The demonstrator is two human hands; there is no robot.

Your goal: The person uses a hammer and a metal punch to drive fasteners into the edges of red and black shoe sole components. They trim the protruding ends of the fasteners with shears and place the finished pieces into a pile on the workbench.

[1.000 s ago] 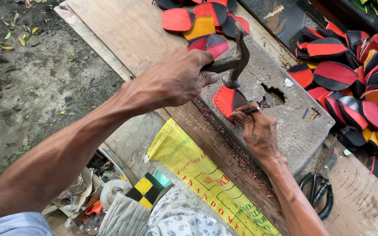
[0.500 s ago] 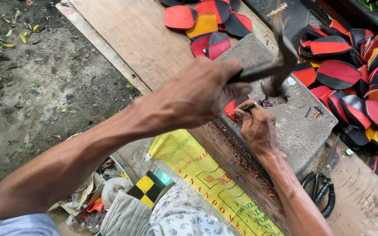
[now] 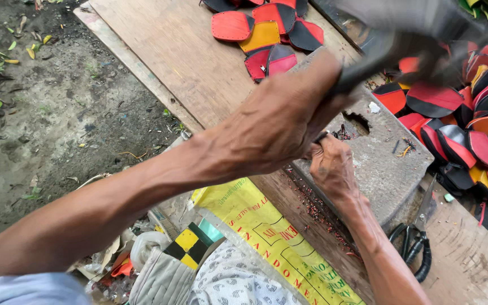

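both forearms are bare and sinewy, with raised veins. the left hand (image 3: 280,121) and right hand (image 3: 331,169) wear no gloves or rings. a pale blue sleeve (image 3: 29,289) covers the left upper arm, well apart from the left hand.

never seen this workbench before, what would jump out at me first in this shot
The left hand fills the middle of the view, gripping a blurred hammer raised toward the camera. Just under it, the right hand pinches something small against a grey stone block. Heaps of red, black and orange leather pieces lie on the wooden bench to the right and at the top.
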